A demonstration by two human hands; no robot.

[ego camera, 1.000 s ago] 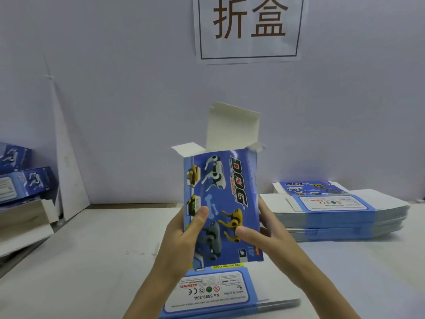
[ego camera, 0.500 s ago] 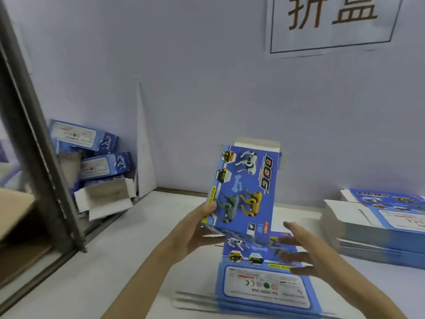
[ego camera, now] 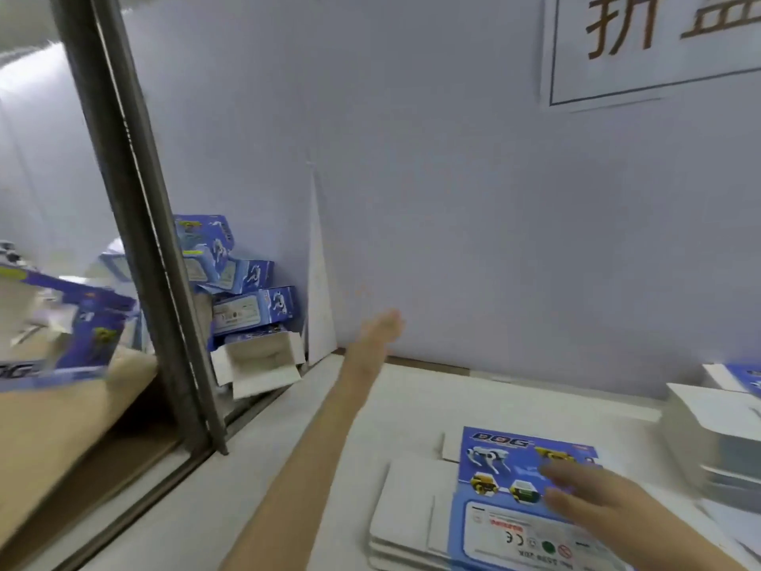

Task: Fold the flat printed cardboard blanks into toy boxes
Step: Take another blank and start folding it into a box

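Left hand (ego camera: 379,329): outstretched, fingers straight, empty, blurred. Right hand (ego camera: 584,502): fingers spread flat over the top flat blank (ego camera: 494,467) on the desk (ego camera: 288,508). Folded boxes (ego camera: 251,311): heaped beside the metal post (ego camera: 136,224).

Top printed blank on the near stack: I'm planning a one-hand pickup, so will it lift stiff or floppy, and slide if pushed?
The top blank lies thin and flat, so it is probably light and may flex at its creases. It rests on the near stack of like sheets with a smooth printed face, so a push would likely slide it.
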